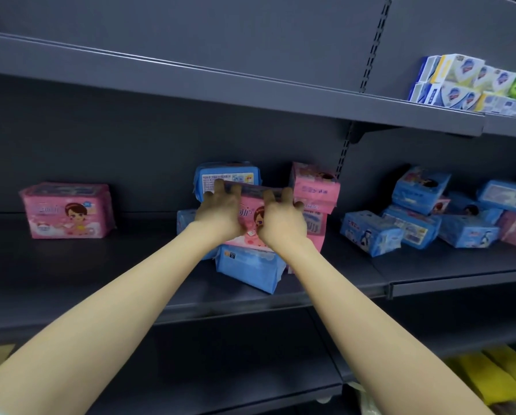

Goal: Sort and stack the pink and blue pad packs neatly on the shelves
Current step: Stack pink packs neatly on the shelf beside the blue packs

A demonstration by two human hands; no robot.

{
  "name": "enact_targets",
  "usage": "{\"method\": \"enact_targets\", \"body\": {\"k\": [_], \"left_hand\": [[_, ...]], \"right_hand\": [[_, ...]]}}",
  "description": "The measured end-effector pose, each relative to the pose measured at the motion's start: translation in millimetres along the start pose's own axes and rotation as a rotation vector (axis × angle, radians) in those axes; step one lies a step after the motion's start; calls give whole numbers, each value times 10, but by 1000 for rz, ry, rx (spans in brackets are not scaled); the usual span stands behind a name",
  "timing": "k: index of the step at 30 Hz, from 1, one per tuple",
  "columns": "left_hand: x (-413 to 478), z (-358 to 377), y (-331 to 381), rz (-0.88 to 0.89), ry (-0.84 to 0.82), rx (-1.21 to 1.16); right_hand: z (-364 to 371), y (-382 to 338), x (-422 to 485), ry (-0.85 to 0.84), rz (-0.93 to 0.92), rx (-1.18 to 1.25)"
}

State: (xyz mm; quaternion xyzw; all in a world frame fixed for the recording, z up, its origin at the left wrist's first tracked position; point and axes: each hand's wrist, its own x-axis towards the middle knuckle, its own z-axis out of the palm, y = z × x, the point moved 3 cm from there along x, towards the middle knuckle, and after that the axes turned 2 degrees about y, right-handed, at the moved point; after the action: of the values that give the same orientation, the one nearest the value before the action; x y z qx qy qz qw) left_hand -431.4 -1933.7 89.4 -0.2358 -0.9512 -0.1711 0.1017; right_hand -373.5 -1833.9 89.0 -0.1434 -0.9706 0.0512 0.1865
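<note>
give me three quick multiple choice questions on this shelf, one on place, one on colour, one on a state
1. Where do the small boxes sit? A upper shelf, right B middle shelf C bottom shelf
2. What colour is the held pack? A blue B pink C yellow
3. How is it held? A one hand only B both hands C untouched
A, they stand top right, a level up; B, its pink front shows; B, left hand and right hand both curl over it.
</note>
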Motion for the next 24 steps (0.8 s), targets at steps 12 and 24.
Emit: {"method": "enact_targets", "body": {"k": [12, 24], "left_hand": [[-68, -62, -11, -6, 120, -115], [-53, -98, -139, -28, 127, -189]], "right_hand": [[6, 33, 40, 78, 16, 120], [50, -26, 104, 103, 14, 145]]}}
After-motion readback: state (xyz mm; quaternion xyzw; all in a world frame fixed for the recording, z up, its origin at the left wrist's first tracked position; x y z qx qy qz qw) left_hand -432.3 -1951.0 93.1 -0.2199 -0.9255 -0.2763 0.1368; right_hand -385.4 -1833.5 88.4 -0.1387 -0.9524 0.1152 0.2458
